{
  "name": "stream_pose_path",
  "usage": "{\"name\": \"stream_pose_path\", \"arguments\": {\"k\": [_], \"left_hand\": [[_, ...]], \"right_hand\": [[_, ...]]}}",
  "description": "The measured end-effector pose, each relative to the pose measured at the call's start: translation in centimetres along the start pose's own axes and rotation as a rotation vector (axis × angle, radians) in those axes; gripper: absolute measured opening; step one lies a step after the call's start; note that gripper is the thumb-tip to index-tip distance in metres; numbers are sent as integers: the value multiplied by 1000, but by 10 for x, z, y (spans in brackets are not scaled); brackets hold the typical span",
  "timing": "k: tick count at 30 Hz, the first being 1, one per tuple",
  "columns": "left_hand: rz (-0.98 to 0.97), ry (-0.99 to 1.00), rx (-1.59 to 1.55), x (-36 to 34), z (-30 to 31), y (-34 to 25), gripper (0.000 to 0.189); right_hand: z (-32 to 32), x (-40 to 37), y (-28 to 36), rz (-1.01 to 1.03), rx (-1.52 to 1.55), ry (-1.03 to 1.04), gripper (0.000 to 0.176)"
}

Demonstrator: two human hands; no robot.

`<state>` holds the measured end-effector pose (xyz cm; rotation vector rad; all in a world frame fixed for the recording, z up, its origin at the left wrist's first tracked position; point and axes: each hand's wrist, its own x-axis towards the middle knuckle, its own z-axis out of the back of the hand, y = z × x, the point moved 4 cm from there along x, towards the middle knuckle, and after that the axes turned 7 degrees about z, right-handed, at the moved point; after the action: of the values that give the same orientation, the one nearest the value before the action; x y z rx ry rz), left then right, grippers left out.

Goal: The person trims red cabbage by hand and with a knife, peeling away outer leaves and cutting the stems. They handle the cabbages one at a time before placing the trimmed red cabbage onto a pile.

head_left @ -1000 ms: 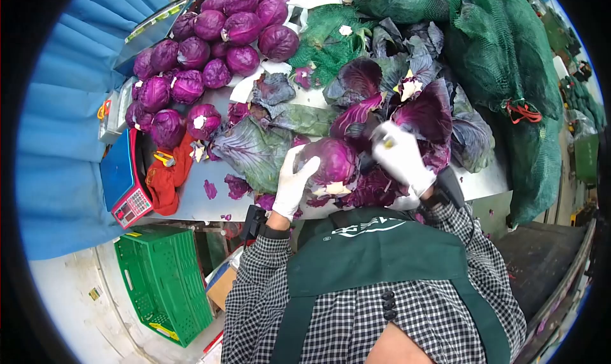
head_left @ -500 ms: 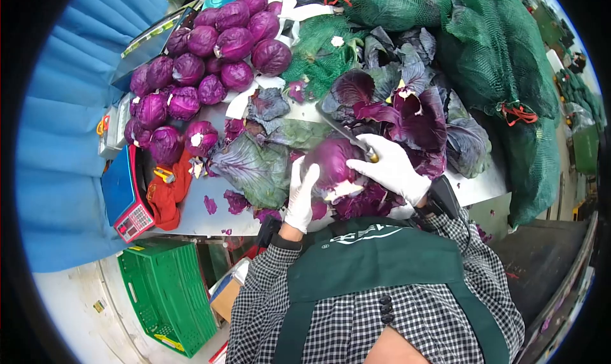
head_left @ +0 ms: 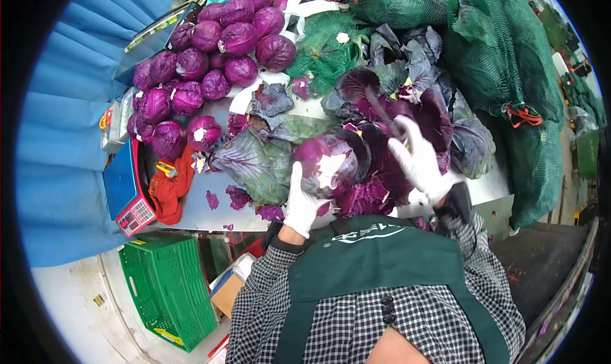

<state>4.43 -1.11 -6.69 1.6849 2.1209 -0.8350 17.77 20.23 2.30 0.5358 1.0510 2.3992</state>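
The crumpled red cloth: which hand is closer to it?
Left. The white-gloved left hand is right of the red cloth; the white-gloved right hand is farther right.

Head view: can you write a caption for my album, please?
Left hand cups a cabbage, right hand holds a knife, among loose leaves.

The cabbage (head_left: pixel 328 166) is smooth and glossy, the leaf (head_left: pixel 254 165) matt; the table (head_left: pixel 198 205) is metal, the sack (head_left: pixel 499 52) rough mesh, the crate (head_left: pixel 186 281) plastic.
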Motion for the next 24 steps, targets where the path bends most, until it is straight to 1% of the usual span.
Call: {"name": "stream_pose_path", "arguments": {"k": [1,2,3,4,5,6,7,9,10,11,13,14,18,24], "left_hand": [[3,-107,23,-1,2,3,71],[-33,-151,84,2,10,7,69],[-35,-152,83,-1,7,10,69],[-59,-255,191,-8,5,12,67],[-84,-359,297,-15,2,10,65],[-128,-412,453,-18,-3,5,65],[-189,-449,660,-26,-10,-4,71],[-647,-247,1098,-29,-24,-27,78],[-585,-255,1198,-30,-23,-33,87],[-586,-258,1197,-27,-20,-35,87],[-524,-52,1309,-17,-19,-30,96],[-457,-26,1159,-20,-24,-29,96],[-452,-27,1094,-22,-23,-28,93],[-473,-84,1208,-22,-23,-30,93]], "right_hand": [[-9,-11,9,153,80,40,53],[-25,-18,17,73,76,148,54],[-39,-23,22,-8,72,254,56],[-52,-26,18,37,64,314,58],[-57,-27,18,54,20,323,60],[-58,-25,20,43,-3,349,60],[-60,-24,21,29,-25,376,61],[-64,-24,18,15,-21,400,62],[-66,-25,17,1,-23,422,62],[-69,-26,17,3,-22,426,62],[-72,-26,21,86,-23,413,62],[-72,-26,22,76,-61,467,63],[-66,-27,28,78,-54,478,65],[-70,-23,28,72,-119,512,66]]}}
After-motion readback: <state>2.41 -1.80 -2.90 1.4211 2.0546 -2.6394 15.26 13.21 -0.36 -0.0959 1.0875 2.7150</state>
